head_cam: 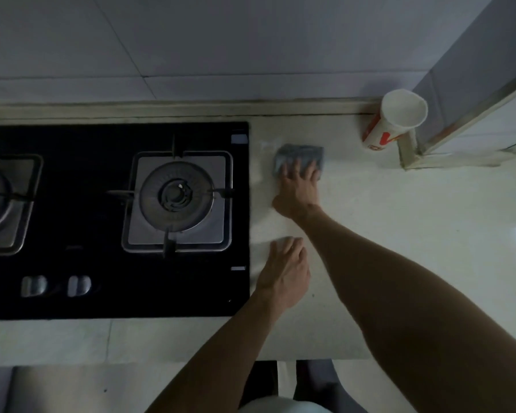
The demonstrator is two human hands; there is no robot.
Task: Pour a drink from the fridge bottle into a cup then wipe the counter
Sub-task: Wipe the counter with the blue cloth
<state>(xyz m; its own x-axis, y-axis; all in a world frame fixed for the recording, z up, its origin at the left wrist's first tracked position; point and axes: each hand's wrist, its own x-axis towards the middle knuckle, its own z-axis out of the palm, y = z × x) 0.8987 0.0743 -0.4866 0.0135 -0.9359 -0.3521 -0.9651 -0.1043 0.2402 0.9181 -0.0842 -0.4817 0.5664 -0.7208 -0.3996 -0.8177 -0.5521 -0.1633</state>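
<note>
A blue-grey cloth (298,155) lies flat on the pale counter (399,234), just right of the hob. My right hand (298,189) presses down on the cloth's near edge with straight, spread fingers. My left hand (285,271) rests palm-down on the counter nearer to me, beside the hob's right edge, holding nothing. A white paper cup (395,122) with red print stands at the back right of the counter, by the wall. No bottle is in view.
A black glass gas hob (108,138) with two burners and two knobs fills the left of the counter. A metal-framed panel (459,120) rises at the back right, behind the cup. Tiled wall runs along the back.
</note>
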